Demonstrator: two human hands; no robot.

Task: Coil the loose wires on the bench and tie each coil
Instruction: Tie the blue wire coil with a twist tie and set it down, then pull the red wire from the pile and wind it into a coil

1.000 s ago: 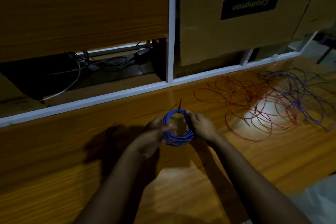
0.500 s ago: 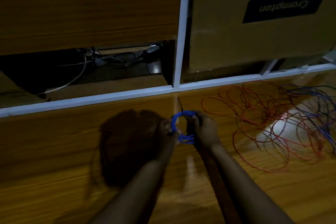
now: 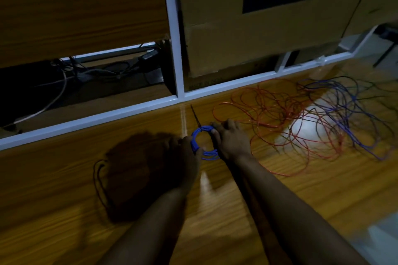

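Two hands hold one small round coil of blue wire (image 3: 203,144) above the wooden bench top (image 3: 64,178), near its middle. We see the left hand (image 3: 185,150) gripping the left side of the coil with curled fingers, and the right hand (image 3: 231,141) gripping the right side. A thin dark tie (image 3: 195,117) sticks up from the top of the coil. To the right, loose red wires (image 3: 269,118) and loose blue wires (image 3: 355,114) lie tangled on the bench, below a brown cardboard box (image 3: 237,38).
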